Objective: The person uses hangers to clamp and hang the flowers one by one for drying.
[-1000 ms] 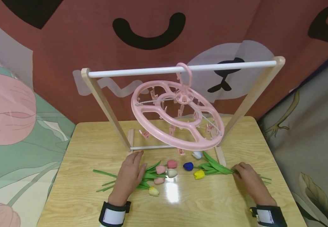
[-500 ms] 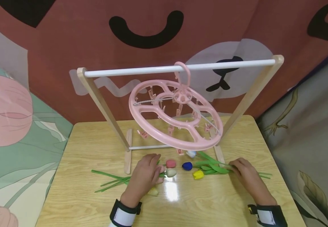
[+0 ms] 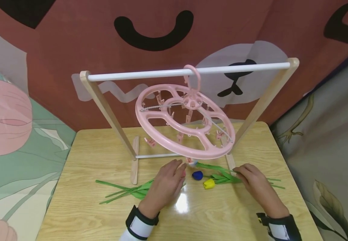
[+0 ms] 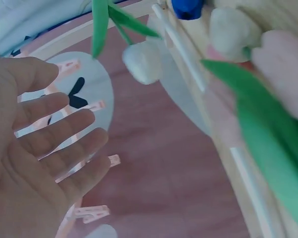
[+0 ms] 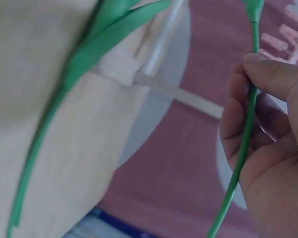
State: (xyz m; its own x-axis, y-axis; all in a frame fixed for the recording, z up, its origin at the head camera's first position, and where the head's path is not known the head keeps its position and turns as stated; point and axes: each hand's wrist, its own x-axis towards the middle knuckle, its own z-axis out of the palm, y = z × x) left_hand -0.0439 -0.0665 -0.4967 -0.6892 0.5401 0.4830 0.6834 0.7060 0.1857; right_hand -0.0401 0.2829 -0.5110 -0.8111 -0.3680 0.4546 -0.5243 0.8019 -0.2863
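Observation:
My right hand (image 3: 253, 180) pinches the green stem (image 5: 249, 116) of a pale white-blue tulip (image 4: 142, 63) between thumb and fingers. The tulip's head lies to the left, close under the front rim of the pink clip hanger (image 3: 174, 144). With fingers extended, my left hand (image 3: 165, 182) is over the heads of the left tulip bunch (image 3: 122, 191), holding nothing. It covers most of those blooms in the head view; a pink tulip (image 4: 285, 67) and a white tulip (image 4: 233, 32) show beside it in the left wrist view. A blue tulip (image 3: 197, 175) and a yellow tulip (image 3: 209, 183) lie between the hands.
The hanger is hooked on the white top bar (image 3: 131, 76) of a wooden rack, several clothespins (image 4: 93, 213) dangling from it. The rack's feet (image 3: 134, 172) stand on the wooden table (image 3: 89, 150). A printed curtain (image 3: 56, 83) hangs behind.
My left hand has moved right, from the leaves of the left bunch to over its blooms. My right hand has shifted slightly left, and the white-blue tulip has slid left with it.

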